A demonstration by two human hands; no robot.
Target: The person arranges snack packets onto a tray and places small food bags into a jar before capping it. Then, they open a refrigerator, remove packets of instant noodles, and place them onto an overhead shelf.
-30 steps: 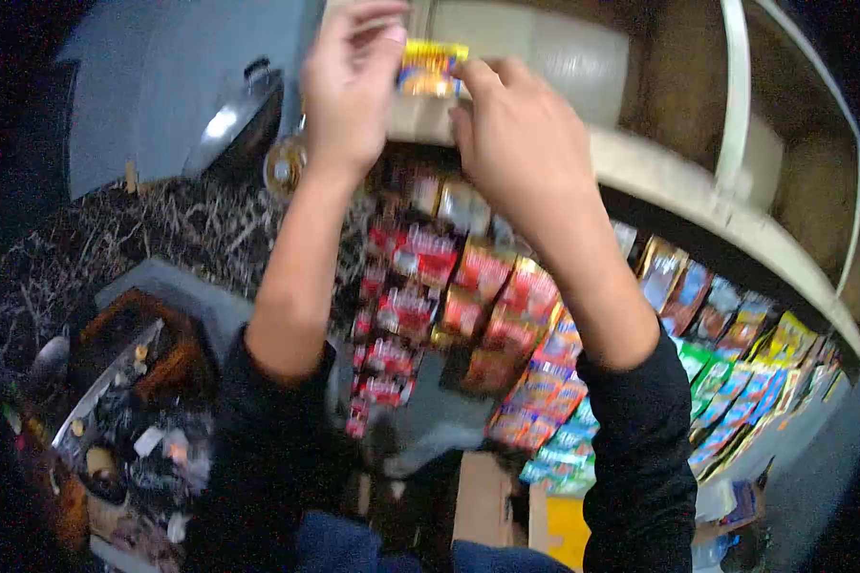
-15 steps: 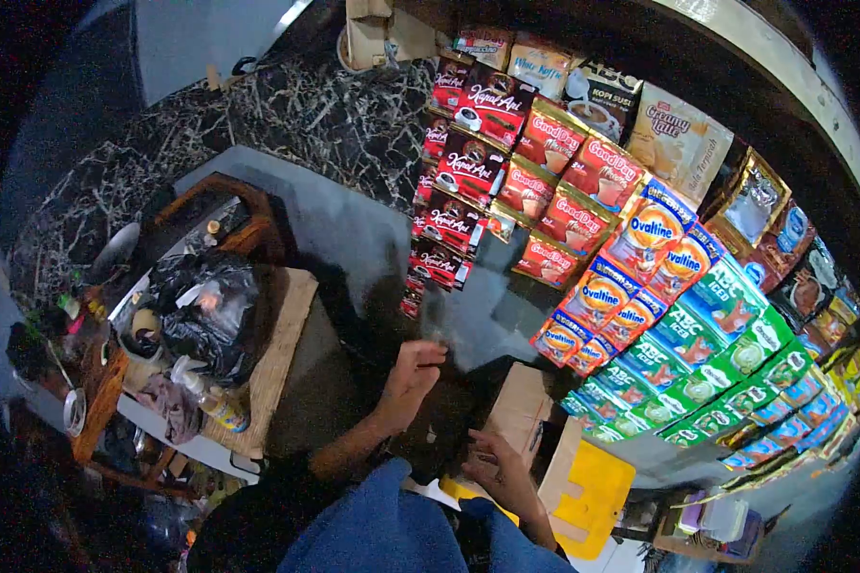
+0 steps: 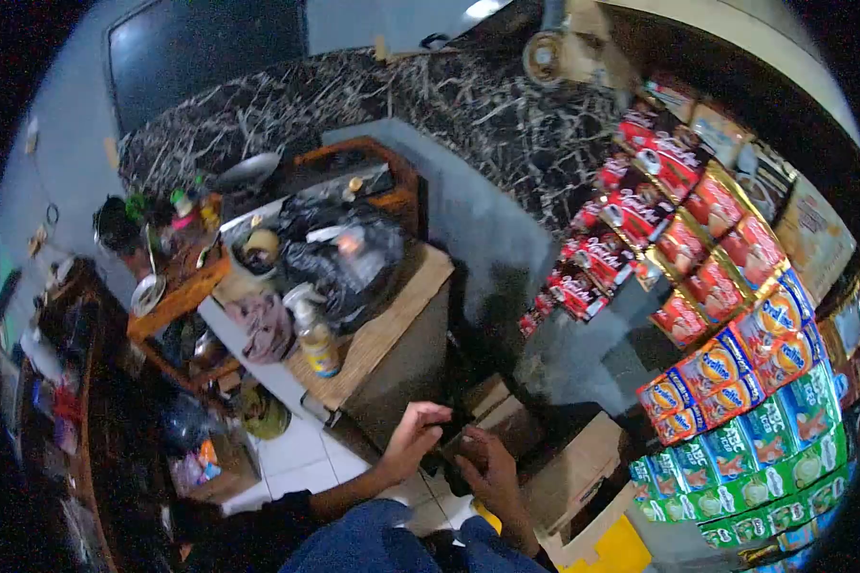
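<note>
My left hand (image 3: 416, 439) is in front of my body at the bottom middle, its fingers curled inward. Close beside it on the right, my right hand (image 3: 488, 468) has its fingers bent towards the left one. A small gap shows between the two hands. Both look closed, and anything in their fingers is too small or dark to make out. Beyond them, low down, is an open cardboard box (image 3: 506, 420). A second cardboard box (image 3: 573, 468) stands right of my right hand.
On the left, a table (image 3: 392, 325) carries a black plastic bag (image 3: 354, 277), a spray bottle (image 3: 312, 334) and a crumpled cloth (image 3: 261, 325). Strips of red coffee sachets (image 3: 645, 205), Ovaltine sachets (image 3: 721, 372) and green sachets (image 3: 764, 497) hang at right. A yellow object (image 3: 621, 549) lies low right.
My view has turned left, so the sachets sit further right and more of the table and floor shows. My left hand has come down and nearer to my right hand.
</note>
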